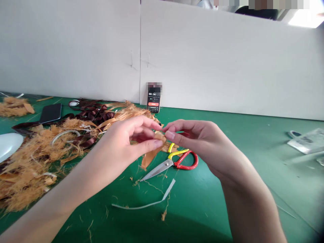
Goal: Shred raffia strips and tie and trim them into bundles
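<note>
My left hand [129, 138] and my right hand [199, 141] meet above the green table [227, 189], both pinching a tan ribbon piece [153, 152]. Its loose end hangs down from my left fingers. Thumb and fingers of each hand are pressed together on the ribbon's upper end. Just below and behind my hands lie scissors [174, 162] with yellow and red handles, blades pointing left.
Frayed tan ribbon scraps [27, 165] and dark brown ribbons [93, 113] cover the left side. A white paper strip [152, 199] lies in front. A phone timer [154, 99] leans on the white partition [202, 57]. Another dark phone [51, 113] lies far left; plastic packets [306, 140] sit right.
</note>
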A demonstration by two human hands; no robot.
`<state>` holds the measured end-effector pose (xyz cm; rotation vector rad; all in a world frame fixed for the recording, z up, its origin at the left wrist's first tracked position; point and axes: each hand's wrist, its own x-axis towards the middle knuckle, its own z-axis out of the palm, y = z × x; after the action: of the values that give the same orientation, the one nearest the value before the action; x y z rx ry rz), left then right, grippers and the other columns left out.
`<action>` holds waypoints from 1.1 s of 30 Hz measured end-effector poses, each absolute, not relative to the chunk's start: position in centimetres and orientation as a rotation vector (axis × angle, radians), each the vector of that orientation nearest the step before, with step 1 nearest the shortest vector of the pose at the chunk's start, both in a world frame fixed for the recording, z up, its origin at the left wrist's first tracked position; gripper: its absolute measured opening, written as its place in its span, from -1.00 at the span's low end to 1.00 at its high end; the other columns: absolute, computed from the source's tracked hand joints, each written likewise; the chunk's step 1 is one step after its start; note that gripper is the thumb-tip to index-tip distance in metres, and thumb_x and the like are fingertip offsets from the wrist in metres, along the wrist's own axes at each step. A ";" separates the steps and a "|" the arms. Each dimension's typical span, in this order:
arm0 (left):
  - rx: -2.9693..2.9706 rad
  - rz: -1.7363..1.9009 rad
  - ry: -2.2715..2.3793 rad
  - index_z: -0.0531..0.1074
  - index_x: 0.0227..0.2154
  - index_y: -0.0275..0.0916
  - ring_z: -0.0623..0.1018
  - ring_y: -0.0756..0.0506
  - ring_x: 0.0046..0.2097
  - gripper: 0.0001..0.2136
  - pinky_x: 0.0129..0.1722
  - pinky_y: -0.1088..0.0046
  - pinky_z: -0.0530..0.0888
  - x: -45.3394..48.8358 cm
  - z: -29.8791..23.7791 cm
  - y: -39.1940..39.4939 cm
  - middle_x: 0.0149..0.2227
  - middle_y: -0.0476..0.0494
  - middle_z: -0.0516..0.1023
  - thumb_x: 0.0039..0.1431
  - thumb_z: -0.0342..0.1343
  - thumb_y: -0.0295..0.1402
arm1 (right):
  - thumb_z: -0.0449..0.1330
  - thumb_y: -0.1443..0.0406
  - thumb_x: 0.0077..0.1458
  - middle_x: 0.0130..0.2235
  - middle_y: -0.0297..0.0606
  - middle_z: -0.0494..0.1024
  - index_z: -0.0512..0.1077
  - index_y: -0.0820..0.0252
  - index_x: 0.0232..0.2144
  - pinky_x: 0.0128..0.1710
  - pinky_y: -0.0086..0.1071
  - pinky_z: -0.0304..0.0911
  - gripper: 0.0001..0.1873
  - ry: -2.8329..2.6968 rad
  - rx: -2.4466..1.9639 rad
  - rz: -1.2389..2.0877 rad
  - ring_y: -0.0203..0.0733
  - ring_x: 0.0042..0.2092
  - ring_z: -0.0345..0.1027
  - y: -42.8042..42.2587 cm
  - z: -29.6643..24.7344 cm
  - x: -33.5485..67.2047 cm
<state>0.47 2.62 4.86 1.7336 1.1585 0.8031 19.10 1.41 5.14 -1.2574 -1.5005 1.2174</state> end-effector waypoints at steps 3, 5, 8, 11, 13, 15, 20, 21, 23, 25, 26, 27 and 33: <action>1.725 0.787 1.178 0.47 -0.24 -0.14 0.61 -0.07 -0.31 -0.77 -0.29 0.48 0.52 0.5 5.1 2.6 -0.41 0.01 0.63 0.02 0.26 -0.24 | 0.34 0.09 -0.07 -0.32 -0.24 0.59 0.54 0.18 -0.42 -0.24 -0.32 0.29 -0.73 -1.514 -1.299 1.164 -0.20 -0.26 0.42 1.4 5.1 19.3; 1.729 0.788 1.197 0.47 -0.24 -0.14 0.61 -0.07 -0.34 -0.75 -0.32 0.49 0.52 0.5 5.2 2.5 -0.44 0.03 0.62 -0.01 0.28 -0.26 | 0.33 0.08 -0.05 -0.35 -0.25 0.56 0.53 0.19 -0.43 -0.26 -0.32 0.27 -0.72 -1.516 -1.321 1.123 -0.21 -0.29 0.39 1.5 5.0 19.5; 1.731 0.801 1.206 0.48 -0.25 -0.14 0.59 -0.04 -0.39 -0.75 -0.35 0.52 0.51 0.6 5.2 2.5 -0.48 0.06 0.59 -0.04 0.30 -0.27 | 0.31 0.10 -0.02 -0.39 -0.28 0.52 0.50 0.19 -0.46 -0.31 -0.35 0.22 -0.74 -1.502 -1.353 1.060 -0.25 -0.33 0.34 1.5 4.9 19.7; 1.736 0.794 1.200 0.47 -0.25 -0.14 0.59 -0.04 -0.38 -0.74 -0.36 0.53 0.51 0.6 5.1 2.4 -0.49 0.06 0.59 -0.03 0.29 -0.26 | 0.31 0.11 -0.03 -0.40 -0.30 0.50 0.50 0.17 -0.45 -0.36 -0.37 0.18 -0.76 -1.476 -1.388 0.993 -0.26 -0.34 0.31 1.5 4.9 19.9; 1.746 0.784 1.196 0.47 -0.23 -0.14 0.59 -0.05 -0.37 -0.73 -0.36 0.52 0.51 0.6 5.1 2.4 -0.48 0.05 0.60 -0.02 0.29 -0.24 | 0.31 0.08 -0.03 -0.40 -0.30 0.49 0.50 0.16 -0.43 -0.36 -0.38 0.19 -0.73 -1.462 -1.391 0.956 -0.26 -0.33 0.31 1.5 5.0 19.9; 1.757 0.783 1.192 0.46 -0.21 -0.14 0.59 -0.05 -0.35 -0.72 -0.34 0.52 0.51 0.5 5.0 2.4 -0.44 0.03 0.62 -0.01 0.29 -0.24 | 0.31 0.05 -0.03 -0.38 -0.30 0.50 0.49 0.17 -0.42 -0.35 -0.39 0.21 -0.70 -1.477 -1.352 0.980 -0.27 -0.32 0.32 1.5 5.2 19.8; 1.774 0.888 1.177 0.43 -0.14 -0.15 0.60 -0.05 -0.25 -0.71 -0.31 0.53 0.50 0.5 4.7 2.5 -0.23 -0.04 0.62 0.05 0.25 -0.25 | 0.41 0.09 -0.17 -0.37 -0.34 0.47 0.45 0.16 -0.35 -0.43 -0.45 0.22 -0.63 -1.500 -1.275 1.089 -0.32 -0.37 0.31 1.2 5.6 19.8; 1.781 0.927 1.178 0.44 -0.15 -0.15 0.60 -0.05 -0.22 -0.74 -0.28 0.54 0.50 0.5 4.6 2.6 -0.20 -0.04 0.62 0.08 0.23 -0.25 | 0.42 0.10 -0.19 -0.42 -0.37 0.44 0.43 0.15 -0.40 -0.47 -0.46 0.18 -0.63 -1.467 -1.317 1.005 -0.34 -0.41 0.27 1.0 5.7 19.8; 1.795 0.998 1.171 0.46 -0.19 -0.14 0.59 -0.06 -0.17 -0.81 -0.23 0.54 0.49 0.5 4.4 2.6 -0.17 -0.04 0.61 0.13 0.19 -0.27 | 0.40 0.07 -0.16 -0.54 -0.44 0.32 0.36 0.16 -0.53 -0.56 -0.48 0.06 -0.64 -1.430 -1.418 0.859 -0.40 -0.50 0.14 0.7 5.8 19.7; 1.807 1.038 1.150 0.50 -0.21 -0.13 0.59 -0.05 -0.19 -0.85 -0.25 0.55 0.50 0.5 4.3 2.5 -0.19 -0.04 0.61 0.16 0.16 -0.29 | 0.34 0.03 -0.09 -0.61 -0.45 0.23 0.34 0.17 -0.61 -0.63 -0.47 -0.06 -0.61 -1.494 -1.481 0.897 -0.42 -0.56 0.02 0.4 5.9 19.6; 1.809 1.045 1.145 0.51 -0.21 -0.13 0.59 -0.04 -0.23 -0.85 -0.28 0.55 0.50 0.5 4.3 2.4 -0.20 -0.03 0.61 0.16 0.16 -0.29 | 0.31 0.01 -0.05 -0.62 -0.44 0.24 0.38 0.17 -0.62 -0.64 -0.46 -0.08 -0.61 -1.551 -1.485 0.971 -0.42 -0.57 0.00 0.3 5.9 19.5; 1.811 1.048 1.144 0.52 -0.21 -0.12 0.59 -0.03 -0.28 -0.85 -0.33 0.55 0.49 0.5 4.3 2.3 -0.22 -0.03 0.61 0.15 0.17 -0.30 | 0.27 0.00 -0.01 -0.61 -0.43 0.27 0.43 0.16 -0.59 -0.64 -0.45 -0.08 -0.62 -1.601 -1.475 1.042 -0.42 -0.58 0.02 0.2 5.8 19.3; 1.806 1.041 1.177 0.53 -0.19 -0.07 0.59 -0.04 -0.34 -0.78 -0.41 0.55 0.49 1.2 4.1 1.8 -0.24 -0.01 0.62 0.05 0.27 -0.30 | 0.26 0.09 0.04 -0.41 -0.34 0.56 0.58 0.07 -0.42 -0.51 -0.44 0.15 -0.79 -1.579 -1.326 1.103 -0.34 -0.43 0.32 0.7 5.0 18.8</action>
<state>1.16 1.79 4.12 1.8060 1.1773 1.0411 18.77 0.72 5.02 -1.3264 -1.5786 1.1034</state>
